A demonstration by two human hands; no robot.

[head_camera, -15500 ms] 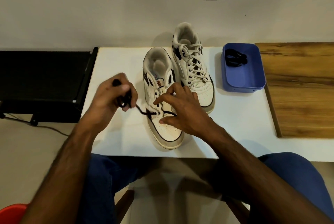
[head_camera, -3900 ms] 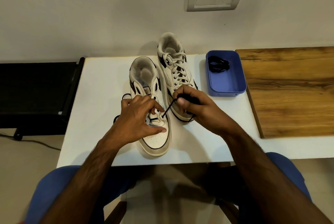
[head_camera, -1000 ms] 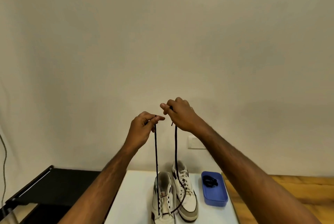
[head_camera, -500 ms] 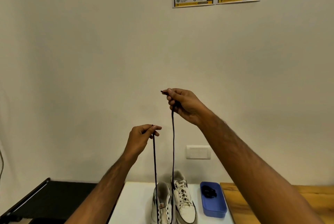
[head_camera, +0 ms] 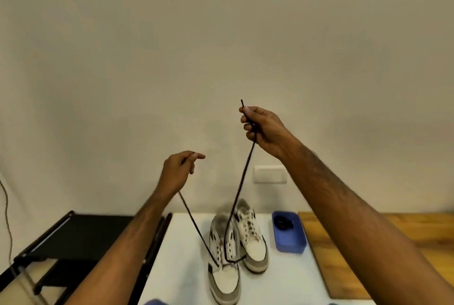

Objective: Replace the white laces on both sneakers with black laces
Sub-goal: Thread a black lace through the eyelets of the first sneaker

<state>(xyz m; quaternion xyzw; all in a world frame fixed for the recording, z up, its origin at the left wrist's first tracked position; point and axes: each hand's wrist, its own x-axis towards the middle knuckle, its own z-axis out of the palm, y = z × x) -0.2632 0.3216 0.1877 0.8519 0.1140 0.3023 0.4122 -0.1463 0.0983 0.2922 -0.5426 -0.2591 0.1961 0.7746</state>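
Evening out the black lace (head_camera: 237,196) on the near sneaker (head_camera: 224,265).
My left hand (head_camera: 178,172) and right hand (head_camera: 264,130) each pinch one end in a closed grip, raised to compare lengths; the far sneaker (head_camera: 253,243) keeps white laces.

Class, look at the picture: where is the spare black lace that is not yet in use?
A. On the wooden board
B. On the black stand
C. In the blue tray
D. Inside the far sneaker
C: a bundled black lace lies inside the blue tray, right of the two sneakers.
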